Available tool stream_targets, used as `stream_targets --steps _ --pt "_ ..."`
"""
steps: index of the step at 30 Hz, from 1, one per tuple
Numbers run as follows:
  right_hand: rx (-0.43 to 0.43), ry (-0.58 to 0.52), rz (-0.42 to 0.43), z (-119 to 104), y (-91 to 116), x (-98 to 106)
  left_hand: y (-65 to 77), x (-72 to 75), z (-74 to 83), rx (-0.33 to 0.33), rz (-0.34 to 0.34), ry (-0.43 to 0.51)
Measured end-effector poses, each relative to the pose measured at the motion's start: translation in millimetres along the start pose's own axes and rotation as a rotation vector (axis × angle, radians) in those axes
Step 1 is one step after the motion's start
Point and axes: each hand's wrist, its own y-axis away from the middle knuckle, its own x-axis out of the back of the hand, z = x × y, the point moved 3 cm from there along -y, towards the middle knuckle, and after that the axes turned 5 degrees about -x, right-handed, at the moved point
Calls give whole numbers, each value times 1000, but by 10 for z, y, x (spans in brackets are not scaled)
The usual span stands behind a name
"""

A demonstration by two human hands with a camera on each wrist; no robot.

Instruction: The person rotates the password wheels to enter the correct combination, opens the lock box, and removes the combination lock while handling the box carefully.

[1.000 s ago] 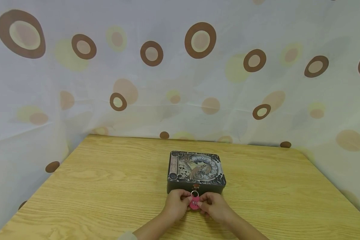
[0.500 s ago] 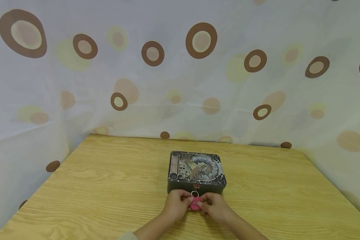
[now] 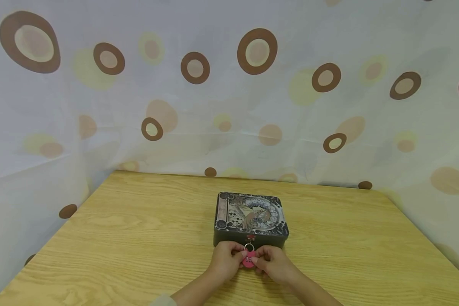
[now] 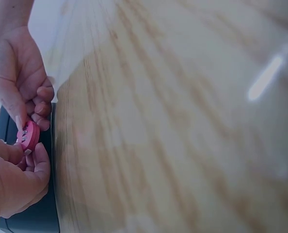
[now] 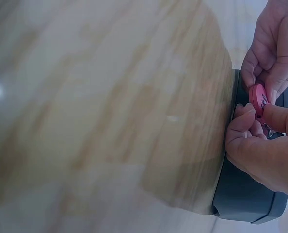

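A pale backdrop printed with brown rings and with peach and yellow spots rises behind and at both sides of the table, whose wood-grained top fills the lower part of the head view. On it sits a dark box, lid down, with an ornate picture on top and plain dark sides.

Both hands meet at the middle of the box's near side. The left hand is closed into a pinch, its thumb on the face of a padlock and its curled fingers at the padlock's left edge. The right hand pinches from the other side, thumb laid on the face by the dials, the other fingers bent in toward the palm; in the right wrist view they lie near the box wall.

The pink padlock is held between the two thumbs, just in front of the box. Its metal shackle points up, just below the small reddish clasp on the box front; whether it passes through the clasp cannot be made out. Smallest are the dials, their digits too small to read.
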Motion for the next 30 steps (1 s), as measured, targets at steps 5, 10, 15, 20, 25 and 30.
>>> stream_targets --steps 5,10,15,20,25,30 --pt "11 15 -2 15 -17 -8 -2 -7 -7 2 0 -8" --pt "10 20 -4 23 -22 -10 -6 -9 -7 -1 -5 -13" --pt "-8 14 -4 14 -13 -2 -8 -11 6 -2 -7 -17" --pt "-23 20 1 16 -10 5 -10 -17 5 -13 -2 -23" --pt "-36 32 7 15 -12 2 -8 -17 3 -13 -4 -16" --pt "-33 37 9 20 -12 -3 -6 -19 0 -5 -5 -18"
